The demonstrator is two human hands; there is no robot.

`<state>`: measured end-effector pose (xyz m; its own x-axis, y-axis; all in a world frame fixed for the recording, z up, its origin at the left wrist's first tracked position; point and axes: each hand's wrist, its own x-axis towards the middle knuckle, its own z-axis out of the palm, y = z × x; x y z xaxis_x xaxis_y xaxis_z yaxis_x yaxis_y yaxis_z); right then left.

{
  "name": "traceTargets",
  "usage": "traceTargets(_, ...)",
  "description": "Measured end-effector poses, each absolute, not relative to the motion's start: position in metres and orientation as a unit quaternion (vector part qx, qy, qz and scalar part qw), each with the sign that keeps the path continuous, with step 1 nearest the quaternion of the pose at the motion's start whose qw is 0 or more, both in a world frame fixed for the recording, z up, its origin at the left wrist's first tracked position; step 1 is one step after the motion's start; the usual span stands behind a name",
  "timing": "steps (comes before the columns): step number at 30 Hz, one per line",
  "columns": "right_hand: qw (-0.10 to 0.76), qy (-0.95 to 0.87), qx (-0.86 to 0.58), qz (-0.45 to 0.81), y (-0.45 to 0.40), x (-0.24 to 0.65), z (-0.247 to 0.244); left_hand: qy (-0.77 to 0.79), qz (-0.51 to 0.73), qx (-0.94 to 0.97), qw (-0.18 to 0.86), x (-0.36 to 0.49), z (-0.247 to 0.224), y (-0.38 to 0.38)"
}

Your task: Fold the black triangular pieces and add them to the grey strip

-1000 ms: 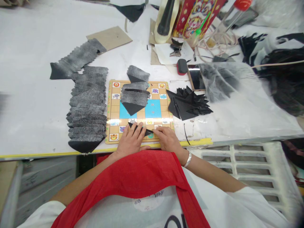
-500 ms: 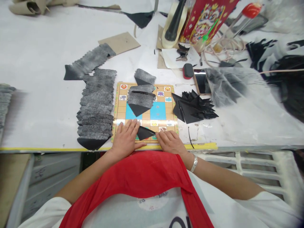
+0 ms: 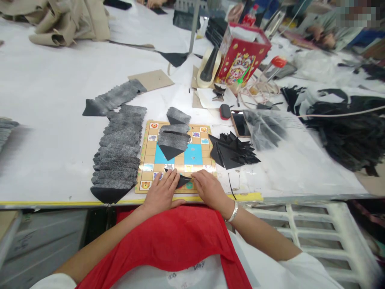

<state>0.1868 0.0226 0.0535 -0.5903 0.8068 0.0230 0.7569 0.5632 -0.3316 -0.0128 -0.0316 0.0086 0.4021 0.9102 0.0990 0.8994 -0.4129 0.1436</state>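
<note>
A black piece (image 3: 183,181) lies on the patterned game board (image 3: 147,153) near the table's front edge. My left hand (image 3: 162,189) rests flat on its left part, fingers stretched out. At the right end of the piece, my right hand (image 3: 208,188) pinches its tip between thumb and fingers. Grey-backed black pieces (image 3: 173,140) overlap on the upper part of the board. Left of the board runs a long row of similar pieces (image 3: 118,150). A pile of folded black pieces (image 3: 233,150) sits to the right.
Behind the board are a red box (image 3: 240,56), a phone (image 3: 240,123), a small black-and-red case (image 3: 224,112) and a plastic bag (image 3: 270,128). Beige material (image 3: 69,24) lies at the back left. Another person's hands (image 3: 323,37) show at the back right.
The view has tilted up and shows more of the table's far side. My right hand has closed on the black piece's right tip and raised it slightly; my left hand stays on the piece.
</note>
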Motion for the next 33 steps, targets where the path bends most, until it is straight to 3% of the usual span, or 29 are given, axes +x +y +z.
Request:
traceTargets(8,0.062,-0.852,-0.493,0.165,0.029,0.155,0.058,0.542,0.127,0.830,0.044,-0.011,0.005,-0.028)
traceTargets(14,0.021,-0.861,-0.487,0.144,0.036,0.161,0.056,0.526,0.241,0.813,0.062,-0.009,0.014,-0.020)
traceTargets(22,0.119,-0.802,-0.568,-0.138,0.090,0.205,0.074,0.606,0.221,0.764,-0.002,-0.027,0.026,-0.005)
traceTargets(28,0.092,-0.918,-0.387,-0.005,0.077,0.126,0.051,0.622,0.192,0.757,0.050,-0.026,0.035,0.008)
traceTargets(33,0.079,-0.917,-0.390,0.004,0.080,0.106,0.035,0.641,0.207,0.738,0.035,-0.036,0.039,0.005)
